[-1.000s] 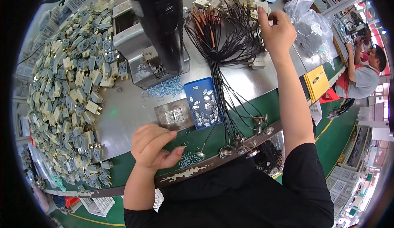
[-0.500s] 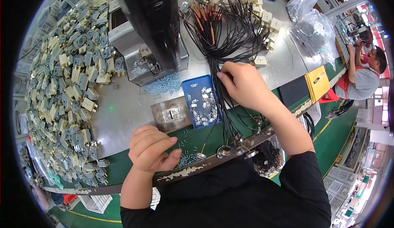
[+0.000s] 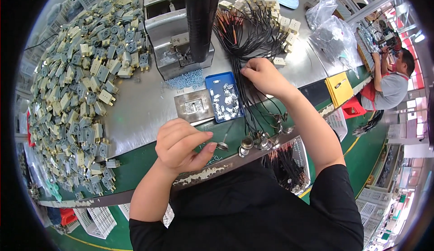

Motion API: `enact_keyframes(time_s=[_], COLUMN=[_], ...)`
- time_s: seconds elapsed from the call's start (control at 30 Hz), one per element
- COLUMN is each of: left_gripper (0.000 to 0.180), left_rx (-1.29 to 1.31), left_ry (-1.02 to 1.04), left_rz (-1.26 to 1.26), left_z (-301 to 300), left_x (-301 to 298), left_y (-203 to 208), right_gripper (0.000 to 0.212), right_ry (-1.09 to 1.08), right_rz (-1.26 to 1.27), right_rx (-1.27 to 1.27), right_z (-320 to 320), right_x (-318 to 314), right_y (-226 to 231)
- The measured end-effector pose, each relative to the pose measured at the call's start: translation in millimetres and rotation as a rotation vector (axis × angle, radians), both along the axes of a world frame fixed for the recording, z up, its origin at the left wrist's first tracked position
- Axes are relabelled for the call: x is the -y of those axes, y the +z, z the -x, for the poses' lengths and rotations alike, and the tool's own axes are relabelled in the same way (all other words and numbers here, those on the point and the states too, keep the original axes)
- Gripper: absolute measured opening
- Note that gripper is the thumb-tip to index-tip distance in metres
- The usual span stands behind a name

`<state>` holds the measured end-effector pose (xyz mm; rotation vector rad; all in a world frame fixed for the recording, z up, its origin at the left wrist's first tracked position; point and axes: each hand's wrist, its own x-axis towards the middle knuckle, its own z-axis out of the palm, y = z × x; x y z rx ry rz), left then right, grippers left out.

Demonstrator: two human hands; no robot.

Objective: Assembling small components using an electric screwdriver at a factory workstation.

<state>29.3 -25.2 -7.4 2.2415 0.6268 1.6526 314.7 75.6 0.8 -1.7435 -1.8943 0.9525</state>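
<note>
Right hand (image 3: 264, 75) at one o'clock, fingers pinching one black wire (image 3: 244, 95) from bundle; left hand (image 3: 181, 144) loosely curled, seemingly empty; many wires unprocessed, finished parts heaped at nine o'clock.

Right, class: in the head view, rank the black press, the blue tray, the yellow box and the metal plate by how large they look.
1. black press, clearly largest
2. blue tray
3. metal plate and yellow box look alike; the box sits nearer the bent rim, so no firm ranking.
</note>
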Motion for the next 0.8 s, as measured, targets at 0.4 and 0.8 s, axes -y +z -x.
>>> enact_keyframes(time_s=[0.4, 0.8], left_gripper=[0.013, 0.036], left_rx=[-0.092, -0.296], left_ry=[-0.059, -0.295], left_rz=[0.181, 0.508], left_z=[-21.6, -84.0], left_x=[2.8, -32.7], left_y=[21.8, 44.5], right_gripper=[0.02, 0.018], right_ry=[-0.138, -0.195], right_rz=[0.504, 0.631], right_rx=[-0.568, -1.157], right_z=[-31.9, -28.5], right_x=[13.4, 33.0], right_y=[7.4, 8.3])
